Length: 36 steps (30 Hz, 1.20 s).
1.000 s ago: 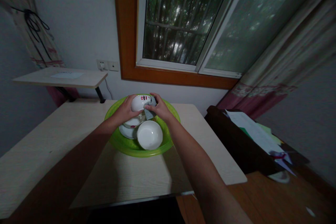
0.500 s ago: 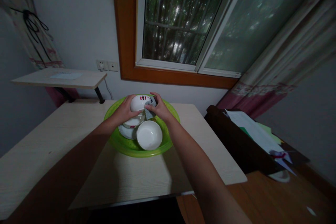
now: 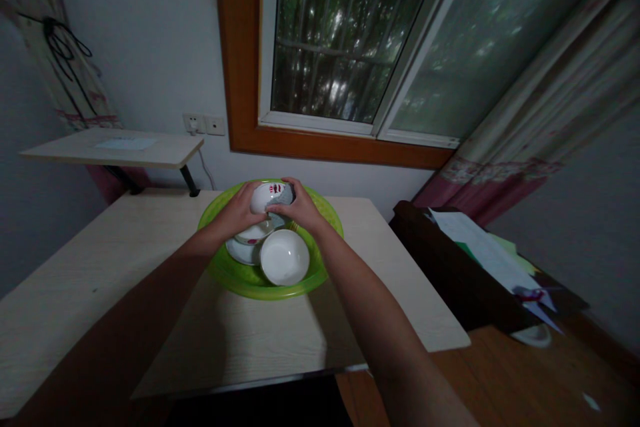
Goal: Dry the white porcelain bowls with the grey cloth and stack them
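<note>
Over the green basin, my left hand grips a white bowl with red markings by its left side. My right hand is closed on a grey cloth and presses it against the right side of that same bowl. Beneath, inside the basin, another bowl with a red pattern rests on a white plate, partly hidden by my left hand. A plain white bowl lies tilted in the front of the basin, its inside facing me.
The basin stands on a pale wooden table. A small raised shelf on black legs is at the table's back left. Behind is a wall with a window; a dark brown piece of furniture with papers stands right.
My right hand has shifted slightly left and the cloth now lies flatter over the bowl's right side. My left hand keeps its hold on the bowl.
</note>
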{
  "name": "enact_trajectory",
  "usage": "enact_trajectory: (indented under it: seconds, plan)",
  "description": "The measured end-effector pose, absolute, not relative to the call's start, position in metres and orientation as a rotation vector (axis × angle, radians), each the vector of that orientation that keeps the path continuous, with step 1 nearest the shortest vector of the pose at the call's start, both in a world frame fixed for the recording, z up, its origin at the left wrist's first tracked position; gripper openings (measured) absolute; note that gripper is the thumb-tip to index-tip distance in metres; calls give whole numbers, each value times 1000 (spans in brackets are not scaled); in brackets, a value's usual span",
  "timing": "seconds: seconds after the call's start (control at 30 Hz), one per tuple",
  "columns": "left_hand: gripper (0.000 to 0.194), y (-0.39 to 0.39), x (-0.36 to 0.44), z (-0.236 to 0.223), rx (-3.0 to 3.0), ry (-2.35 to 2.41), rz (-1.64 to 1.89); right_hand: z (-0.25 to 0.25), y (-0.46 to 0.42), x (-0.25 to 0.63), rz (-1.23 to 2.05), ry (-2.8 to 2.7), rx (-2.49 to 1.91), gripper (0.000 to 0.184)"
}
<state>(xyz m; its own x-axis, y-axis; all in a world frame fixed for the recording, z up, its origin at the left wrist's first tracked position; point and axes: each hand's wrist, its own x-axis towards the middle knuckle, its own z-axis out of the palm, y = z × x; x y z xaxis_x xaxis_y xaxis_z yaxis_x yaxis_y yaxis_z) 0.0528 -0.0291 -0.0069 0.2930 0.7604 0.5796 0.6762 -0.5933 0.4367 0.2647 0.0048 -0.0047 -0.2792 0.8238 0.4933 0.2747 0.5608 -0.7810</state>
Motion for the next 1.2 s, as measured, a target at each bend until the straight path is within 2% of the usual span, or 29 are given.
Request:
enact_trajectory:
  seconds: [0.3, 0.47, 0.67, 0.97, 1.2]
  plan:
    - [70, -24, 50, -13, 2387, 1397, 1264, -6, 14, 274, 995, -1703, -751, 92]
    - [71, -25, 50, -12, 2376, 1405, 1259, -4, 12, 275, 1046, -1704, -713, 92]
    - [71, -24, 48, -13, 2428, 1376, 1257, -9, 11, 271, 999, -1678, -774, 95]
    - [70, -26, 51, -10, 2461, 1331, 1193, -7, 4, 261, 664, -1820, -889, 93]
    - [70, -25, 50, -11, 2415, 1383, 1265, -6, 10, 266, 788, -1761, -829, 85]
